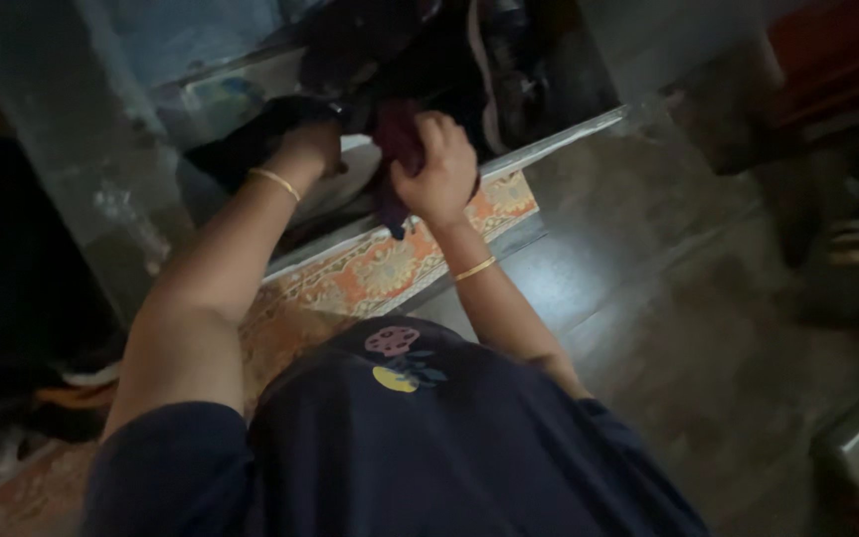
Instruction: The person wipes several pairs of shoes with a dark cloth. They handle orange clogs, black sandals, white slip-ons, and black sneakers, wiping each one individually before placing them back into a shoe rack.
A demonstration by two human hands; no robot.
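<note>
While both arms reach forward, right hand [439, 169] fingers grip maroon cloth [397, 139]; left hand [312, 144] unclear.

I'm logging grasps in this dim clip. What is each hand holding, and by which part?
The right hand is closed on a dark reddish cloth, gripping it around its bunched middle. The left hand touches dark clothing; whether it grips cannot be told.

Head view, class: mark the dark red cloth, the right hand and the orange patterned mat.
dark red cloth [397, 139], head view, bunched upper part
right hand [441, 171], head view, back of hand
orange patterned mat [380, 270], head view, bare patterned middle
</note>
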